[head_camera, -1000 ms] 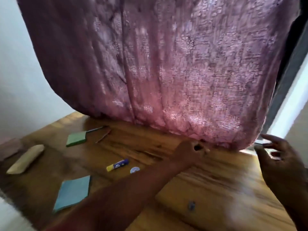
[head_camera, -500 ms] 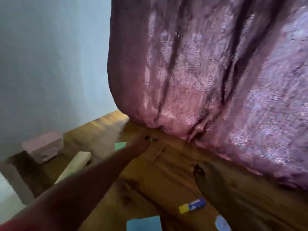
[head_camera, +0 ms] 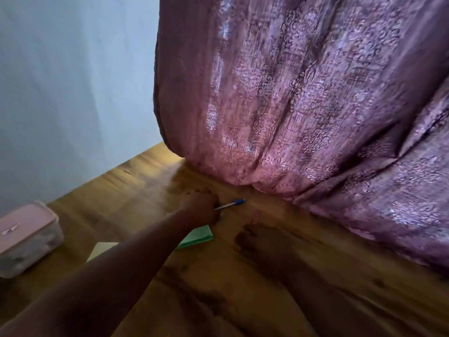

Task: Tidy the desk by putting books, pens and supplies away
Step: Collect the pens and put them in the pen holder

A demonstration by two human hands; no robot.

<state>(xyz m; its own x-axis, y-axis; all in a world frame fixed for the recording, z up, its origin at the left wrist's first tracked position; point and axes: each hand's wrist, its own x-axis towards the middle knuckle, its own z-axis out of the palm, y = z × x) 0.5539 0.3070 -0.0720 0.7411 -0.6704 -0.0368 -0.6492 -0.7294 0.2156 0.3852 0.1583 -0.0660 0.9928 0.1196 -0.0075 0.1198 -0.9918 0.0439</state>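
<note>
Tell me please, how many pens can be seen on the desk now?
1. A blue-capped pen lies near the curtain, its near end at the left hand. Others may be hidden behind the arm or outside the view.

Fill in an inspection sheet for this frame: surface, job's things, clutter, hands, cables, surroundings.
Surface: wooden desk, dark-grained.
Job's things: blue-capped pen, green notepad partly under the forearm, pale pad mostly hidden.
Clutter: pink-lidded container at the desk's left edge.
Hands: left hand closed at the pen's near end; lift not visible. Right hand out of view.
Cables: nothing seen.
Surroundings: purple curtain draping onto the desk, pale wall.
</note>
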